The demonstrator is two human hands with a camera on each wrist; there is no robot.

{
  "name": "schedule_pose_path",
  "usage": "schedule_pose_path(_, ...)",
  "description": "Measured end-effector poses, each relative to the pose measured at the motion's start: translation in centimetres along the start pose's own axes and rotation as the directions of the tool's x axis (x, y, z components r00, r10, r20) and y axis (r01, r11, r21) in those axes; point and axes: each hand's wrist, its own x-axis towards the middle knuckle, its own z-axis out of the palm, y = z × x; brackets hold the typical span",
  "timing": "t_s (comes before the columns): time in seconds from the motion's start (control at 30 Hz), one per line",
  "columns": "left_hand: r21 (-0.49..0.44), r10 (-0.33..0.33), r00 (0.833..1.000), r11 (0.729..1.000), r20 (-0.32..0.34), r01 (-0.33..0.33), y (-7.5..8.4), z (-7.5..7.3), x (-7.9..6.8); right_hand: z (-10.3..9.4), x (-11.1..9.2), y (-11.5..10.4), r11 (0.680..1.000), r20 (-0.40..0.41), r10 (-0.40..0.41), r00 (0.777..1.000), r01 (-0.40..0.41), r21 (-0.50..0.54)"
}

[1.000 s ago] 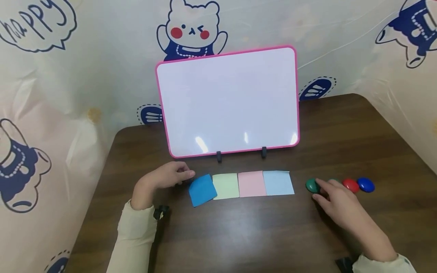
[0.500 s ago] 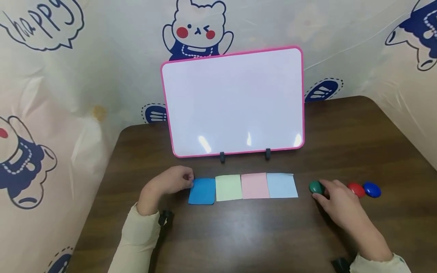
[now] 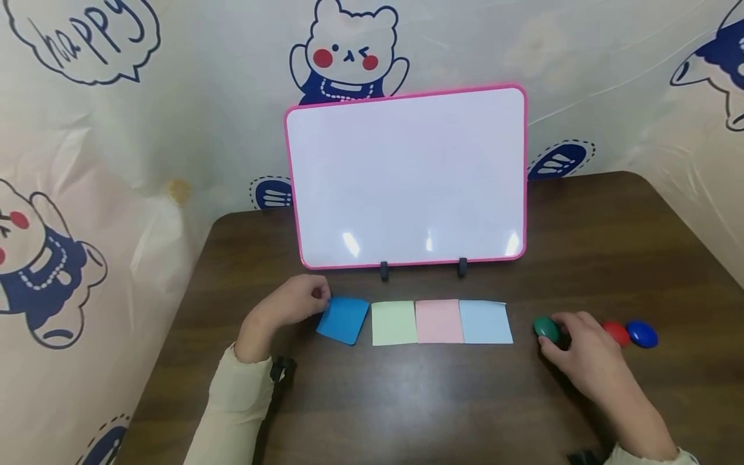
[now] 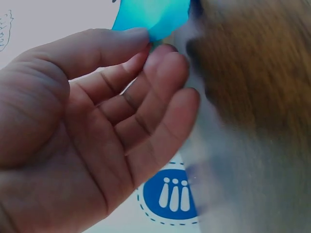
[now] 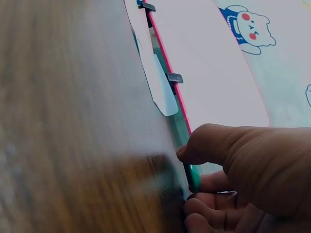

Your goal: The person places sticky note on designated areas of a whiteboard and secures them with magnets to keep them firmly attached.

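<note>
My left hand [image 3: 293,300] pinches the upper left corner of a dark blue sticky note [image 3: 344,321] between thumb and fingertips. The note tilts beside a pale green note [image 3: 394,323]; a pink note [image 3: 439,321] and a light blue note [image 3: 486,322] continue the row. In the left wrist view, the blue note [image 4: 153,17] sticks out past the thumb. My right hand [image 3: 589,352] holds a round green magnet [image 3: 546,329] on its edges, with thumb and index finger. A red magnet [image 3: 617,333] and a blue magnet [image 3: 642,334] lie beyond that hand, the red one partly covered.
A whiteboard [image 3: 409,181] with a pink frame stands behind the notes on black feet [image 3: 462,267]. The brown wooden table [image 3: 418,407] carries everything. Printed cloth [image 3: 221,97] with cartoon bears hangs behind and at the sides.
The dark blue note was tilted, then straight, and is now tilted again in the left hand. My right thumb and index finger have closed around the green magnet. The head view has shifted slightly.
</note>
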Motion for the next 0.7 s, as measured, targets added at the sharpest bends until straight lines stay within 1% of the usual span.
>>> schedule_pose_path(0.1,-0.023,0.002,1.0,1.0,-0.005,-0.002,-0.1,-0.2,0.1,0.1,-0.1,0.1,1.0,-0.008,-0.006,1.0,0.006,0.001)
schedule_pose_path(0.3,-0.078,-0.029,0.999,0.997,-0.029,0.027,-0.3,-0.2,0.1,0.4,-0.4,0.2,1.0,-0.024,-0.022,0.999,0.022,-0.003)
schedule_pose_path(0.4,-0.106,-0.033,0.999,0.994,-0.041,0.028,-0.4,-0.2,0.1,0.4,-0.4,0.3,1.0,-0.024,-0.028,0.999,0.028,-0.003)
schedule_pose_path(0.7,-0.203,0.026,0.998,0.978,-0.057,-0.037,-1.1,-0.3,0.1,0.6,-0.4,0.2,0.999,-0.026,-0.035,0.999,0.035,-0.018)
